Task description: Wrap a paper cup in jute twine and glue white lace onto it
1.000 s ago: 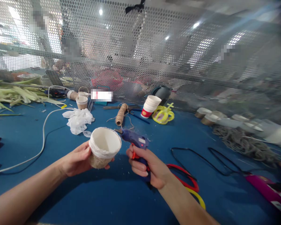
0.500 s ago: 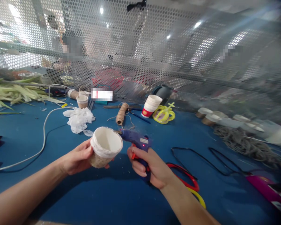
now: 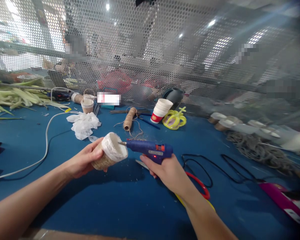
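My left hand (image 3: 86, 158) is wrapped round a paper cup (image 3: 106, 160), its lower part covered in brown twine-like wrap and its rim in white fabric. The cup tilts, with its mouth facing right. In my right hand (image 3: 168, 170) is a blue hot glue gun (image 3: 150, 149) with a glowing red light. Its metal nozzle points left and sits at the cup's mouth; whether it touches the cup I cannot tell. Beneath my right hand lies a pair of scissors (image 3: 205, 190) with red and yellow handles, partly hidden by my wrist.
Behind the cup lie crumpled white lace (image 3: 83, 125), a twine spool (image 3: 130, 119), stacked paper cups (image 3: 161, 110) and a yellow crown-shaped piece (image 3: 174, 120). A white cord (image 3: 47, 140) curves at left. Grey cord (image 3: 257, 150) and a magenta tool (image 3: 282, 201) lie right. Perforated metal (image 3: 140, 50) stands behind.
The cup has tipped over, its mouth turning toward the right. My right hand has turned the glue gun more level and its nozzle has come to the cup's mouth; scissor blades now show.
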{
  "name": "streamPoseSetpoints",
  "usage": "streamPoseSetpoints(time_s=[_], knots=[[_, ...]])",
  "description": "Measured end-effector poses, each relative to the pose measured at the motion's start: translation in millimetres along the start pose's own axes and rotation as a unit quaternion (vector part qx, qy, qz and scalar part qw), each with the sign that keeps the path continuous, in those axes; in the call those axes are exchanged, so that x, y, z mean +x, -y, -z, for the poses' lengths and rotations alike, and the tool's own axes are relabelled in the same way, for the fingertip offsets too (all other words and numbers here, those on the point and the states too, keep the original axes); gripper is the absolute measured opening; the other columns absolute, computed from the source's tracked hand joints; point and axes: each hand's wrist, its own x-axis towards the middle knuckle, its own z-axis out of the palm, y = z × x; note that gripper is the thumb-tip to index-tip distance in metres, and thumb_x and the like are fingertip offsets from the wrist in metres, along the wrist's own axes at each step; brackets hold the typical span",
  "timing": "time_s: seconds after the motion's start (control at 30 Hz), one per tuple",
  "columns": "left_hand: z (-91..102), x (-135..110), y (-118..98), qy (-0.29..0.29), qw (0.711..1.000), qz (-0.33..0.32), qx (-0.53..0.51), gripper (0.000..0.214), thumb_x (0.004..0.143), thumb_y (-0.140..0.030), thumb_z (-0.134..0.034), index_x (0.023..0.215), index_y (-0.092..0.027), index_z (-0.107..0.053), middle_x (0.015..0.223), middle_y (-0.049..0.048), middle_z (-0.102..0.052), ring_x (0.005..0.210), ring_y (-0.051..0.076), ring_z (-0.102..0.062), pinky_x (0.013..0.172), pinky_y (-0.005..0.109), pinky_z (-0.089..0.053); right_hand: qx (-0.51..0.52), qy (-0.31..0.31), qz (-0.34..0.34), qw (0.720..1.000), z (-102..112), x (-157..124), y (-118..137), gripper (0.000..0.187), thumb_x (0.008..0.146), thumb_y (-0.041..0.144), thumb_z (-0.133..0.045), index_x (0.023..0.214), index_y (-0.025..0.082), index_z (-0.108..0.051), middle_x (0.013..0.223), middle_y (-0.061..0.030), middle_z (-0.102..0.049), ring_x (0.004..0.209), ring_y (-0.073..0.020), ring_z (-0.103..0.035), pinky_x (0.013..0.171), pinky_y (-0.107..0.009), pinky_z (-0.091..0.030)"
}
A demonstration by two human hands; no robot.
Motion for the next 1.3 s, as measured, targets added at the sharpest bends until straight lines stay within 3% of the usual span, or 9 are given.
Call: streamPoseSetpoints(time_s=[0.1, 0.27, 0.57, 0.77, 0.9, 1.13, 1.3], knots=[[2.7, 0.2, -0.3, 0.002, 1.0, 0.004, 0.009, 0.048, 0.072, -0.038, -0.069, 0.113, -0.018, -0.058, 0.089, 0.0069, -0.063, 0.069, 0.014, -0.06, 0.057, 0.021, -0.053, 0.027, 0.018, 0.0, 0.999, 1.0, -0.5, 0.3, 0.032, 0.075, 0.032, -0.064, 0.049, 0.019, -0.052, 0.038, 0.003, -0.048, 0.036, -0.0098, -0.044, 0.041, -0.026, -0.036], [6.4, -0.6, 1.9, 0.026, 0.999, 0.008, -0.022, 0.045, 0.074, -0.039, -0.067, 0.112, -0.018, -0.059, 0.096, 0.0092, -0.066, 0.083, 0.019, -0.062, 0.07, 0.029, -0.053, 0.226, 0.062, -0.055, 0.971, -1.0, 1.5, -0.5, 0.025, 0.075, 0.04, -0.064, 0.071, 0.016, -0.059, 0.038, 0.006, -0.044, 0.034, -0.0064, -0.036, 0.034, -0.021, -0.029], [1.9, -3.3, 3.7, 0.063, 0.994, -0.005, -0.089, 0.047, 0.072, -0.042, -0.068, 0.11, -0.014, -0.062, 0.101, 0.0105, -0.068, 0.091, 0.021, -0.063, 0.081, 0.032, -0.052, 0.386, 0.124, -0.145, 0.902, -9.1, 4.7, -2.2, 0.026, 0.073, 0.036, -0.068, 0.065, 0.013, -0.061, 0.038, 0.0074, -0.039, 0.033, -0.002, -0.027, 0.032, -0.016, -0.02], [2.6, -3.6, 3.8, 0.066, 0.994, -0.01, -0.089, 0.046, 0.073, -0.042, -0.068, 0.111, -0.015, -0.061, 0.103, 0.0102, -0.067, 0.093, 0.022, -0.063, 0.083, 0.033, -0.051, 0.42, 0.158, -0.159, 0.879, -15.1, 5.0, -4.7, 0.023, 0.073, 0.033, -0.067, 0.063, 0.013, -0.061, 0.038, 0.0073, -0.039, 0.033, -0.0016, -0.026, 0.032, -0.015, -0.02], [2.6, -4.2, 3.9, 0.058, 0.995, -0.009, -0.077, 0.05, 0.072, -0.043, -0.068, 0.112, -0.014, -0.06, 0.102, 0.0121, -0.066, 0.091, 0.023, -0.062, 0.081, 0.035, -0.051, 0.396, 0.151, -0.154, 0.893, -16.1, 2.8, -2.0, 0.025, 0.073, 0.034, -0.067, 0.063, 0.013, -0.06, 0.036, 0.0082, -0.038, 0.032, -0.002, -0.026, 0.032, -0.016, -0.02], [3.5, -4.2, 3.7, 0.046, 0.995, -0.009, -0.088, 0.048, 0.071, -0.04, -0.07, 0.112, -0.017, -0.06, 0.103, 0.0092, -0.068, 0.092, 0.021, -0.063, 0.081, 0.033, -0.052, 0.289, 0.082, -0.097, 0.949, -14.4, 0.0, -0.8, 0.028, 0.074, 0.04, -0.065, 0.067, 0.014, -0.059, 0.036, 0.0071, -0.042, 0.033, -0.0035, -0.032, 0.035, -0.018, -0.025], [3.6, -3.4, 3.6, 0.037, 0.997, -0.009, -0.071, 0.048, 0.071, -0.042, -0.07, 0.111, -0.017, -0.06, 0.102, 0.009, -0.067, 0.09, 0.021, -0.063, 0.08, 0.033, -0.052, 0.255, 0.072, -0.072, 0.962, -15.9, -0.8, -0.7, 0.026, 0.076, 0.039, -0.064, 0.067, 0.015, -0.058, 0.037, 0.0069, -0.043, 0.033, -0.0044, -0.034, 0.034, -0.019, -0.027]])
